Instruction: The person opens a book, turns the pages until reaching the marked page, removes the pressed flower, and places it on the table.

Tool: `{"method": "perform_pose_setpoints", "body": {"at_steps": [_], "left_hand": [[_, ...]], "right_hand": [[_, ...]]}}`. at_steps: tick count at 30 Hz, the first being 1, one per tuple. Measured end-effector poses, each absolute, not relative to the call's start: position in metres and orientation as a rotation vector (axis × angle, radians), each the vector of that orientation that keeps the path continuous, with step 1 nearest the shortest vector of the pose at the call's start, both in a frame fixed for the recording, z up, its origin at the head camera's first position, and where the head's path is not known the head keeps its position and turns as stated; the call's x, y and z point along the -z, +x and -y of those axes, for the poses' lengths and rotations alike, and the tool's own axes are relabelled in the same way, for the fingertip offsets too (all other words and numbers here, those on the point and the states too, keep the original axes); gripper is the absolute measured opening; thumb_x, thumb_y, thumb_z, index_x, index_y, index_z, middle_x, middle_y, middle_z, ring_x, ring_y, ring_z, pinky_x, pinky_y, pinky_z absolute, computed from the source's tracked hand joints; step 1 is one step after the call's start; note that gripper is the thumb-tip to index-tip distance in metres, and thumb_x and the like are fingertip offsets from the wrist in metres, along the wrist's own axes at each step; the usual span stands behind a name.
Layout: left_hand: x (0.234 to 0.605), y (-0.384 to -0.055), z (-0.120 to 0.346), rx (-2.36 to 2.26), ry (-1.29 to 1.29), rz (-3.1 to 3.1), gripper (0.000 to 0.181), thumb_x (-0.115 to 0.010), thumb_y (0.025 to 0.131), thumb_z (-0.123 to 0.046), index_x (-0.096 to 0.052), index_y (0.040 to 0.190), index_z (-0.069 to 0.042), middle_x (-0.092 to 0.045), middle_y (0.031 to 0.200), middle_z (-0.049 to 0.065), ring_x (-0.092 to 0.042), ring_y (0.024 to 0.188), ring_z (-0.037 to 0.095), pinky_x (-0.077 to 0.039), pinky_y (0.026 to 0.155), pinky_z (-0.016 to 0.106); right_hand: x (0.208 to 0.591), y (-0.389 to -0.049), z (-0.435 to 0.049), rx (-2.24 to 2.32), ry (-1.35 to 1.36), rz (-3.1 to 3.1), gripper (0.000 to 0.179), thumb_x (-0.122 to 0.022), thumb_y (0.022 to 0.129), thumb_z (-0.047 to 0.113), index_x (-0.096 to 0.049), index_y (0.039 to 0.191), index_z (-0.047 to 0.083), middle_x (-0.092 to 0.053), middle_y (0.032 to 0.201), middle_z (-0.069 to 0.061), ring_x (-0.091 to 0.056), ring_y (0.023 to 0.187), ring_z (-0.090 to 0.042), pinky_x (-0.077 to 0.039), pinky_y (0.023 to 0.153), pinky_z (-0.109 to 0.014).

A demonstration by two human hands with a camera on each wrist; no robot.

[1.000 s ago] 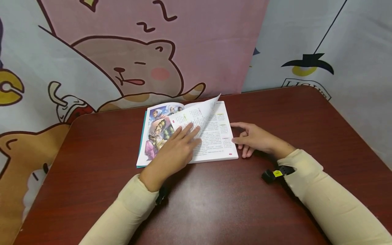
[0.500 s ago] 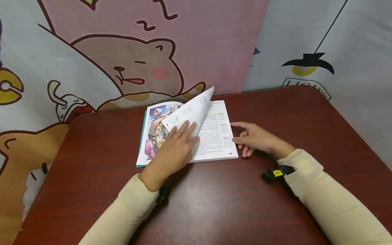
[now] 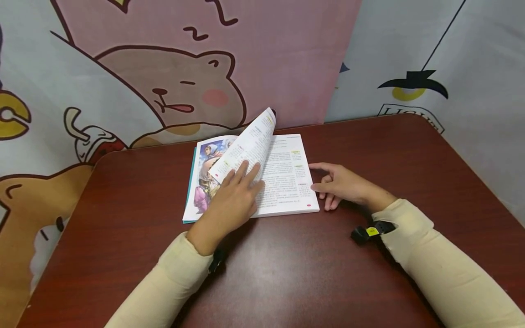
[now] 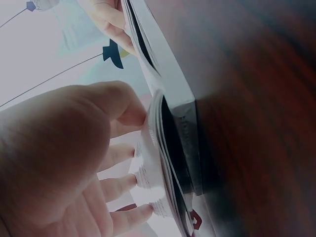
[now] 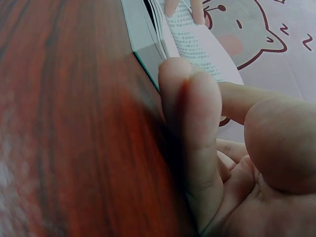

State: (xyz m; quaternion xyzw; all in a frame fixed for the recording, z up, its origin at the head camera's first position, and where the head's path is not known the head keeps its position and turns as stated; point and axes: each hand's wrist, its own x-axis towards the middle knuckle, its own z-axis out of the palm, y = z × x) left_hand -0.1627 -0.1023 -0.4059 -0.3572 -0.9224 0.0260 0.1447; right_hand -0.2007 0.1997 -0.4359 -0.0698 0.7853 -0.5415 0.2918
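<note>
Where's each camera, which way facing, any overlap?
Head: on the head, facing forward and down at the book on the table; left hand, right hand, sleeves show.
Left wrist: on that wrist, facing its fingers on the lifted page; right-hand fingers at top.
Right wrist: on that wrist, facing its fingers by the book's edge; left fingertips at top.
Wrist views share book and table.

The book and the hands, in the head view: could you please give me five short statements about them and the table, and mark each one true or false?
1. The book lies open on the table. True.
2. The left hand is apart from the book. False: its fingers touch a raised page.
3. The right hand is at the book's right edge. True.
4. The table is white. False: it is dark reddish brown.
5. A colour picture shows on the book's left side. True.
</note>
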Motion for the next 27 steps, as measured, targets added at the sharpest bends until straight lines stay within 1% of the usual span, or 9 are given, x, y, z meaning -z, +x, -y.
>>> {"method": "perform_pose_setpoints", "body": {"at_steps": [11, 14, 21, 27], "left_hand": [[0.4076, -0.1624, 0.1028, -0.076, -0.991, 2.653, 0.042, -0.062, 0.079, -0.023, -0.061, 0.12, -0.015, -0.04, 0.144, 0.011, -0.035, 0.134, 0.034, -0.037, 0.101, 0.052], [0.4086, -0.1628, 0.1033, -0.075, -0.975, 2.648, 0.04, -0.061, 0.08, -0.024, -0.062, 0.118, -0.014, -0.041, 0.143, 0.012, -0.036, 0.133, 0.034, -0.037, 0.1, 0.052], [0.4079, -0.1628, 0.1036, -0.055, -0.973, 2.661, 0.038, -0.061, 0.081, -0.024, -0.062, 0.117, -0.013, -0.041, 0.143, 0.012, -0.037, 0.132, 0.034, -0.038, 0.099, 0.053], [0.406, -0.1612, 0.1038, -0.066, -0.952, 2.686, 0.039, -0.062, 0.08, -0.025, -0.062, 0.118, -0.014, -0.041, 0.143, 0.013, -0.039, 0.13, 0.034, -0.039, 0.097, 0.053]], "right_hand": [[0.4382, -0.2019, -0.2002, 1.462, -0.189, -2.082, 0.071, -0.065, 0.085, 0.021, -0.026, 0.144, 0.022, -0.054, 0.072, -0.017, -0.064, 0.051, -0.032, -0.052, 0.051, -0.048], [0.4377, -0.2019, -0.2002, 1.46, -0.19, -2.078, 0.071, -0.065, 0.085, 0.021, -0.025, 0.144, 0.022, -0.054, 0.073, -0.017, -0.064, 0.052, -0.032, -0.052, 0.051, -0.048], [0.4372, -0.2019, -0.2007, 1.461, -0.196, -2.079, 0.072, -0.065, 0.085, 0.021, -0.025, 0.144, 0.022, -0.055, 0.073, -0.017, -0.064, 0.052, -0.032, -0.052, 0.051, -0.048], [0.4355, -0.2012, -0.1994, 1.443, -0.197, -2.089, 0.071, -0.064, 0.086, 0.021, -0.025, 0.144, 0.023, -0.056, 0.073, -0.017, -0.064, 0.052, -0.031, -0.053, 0.051, -0.048]]}}
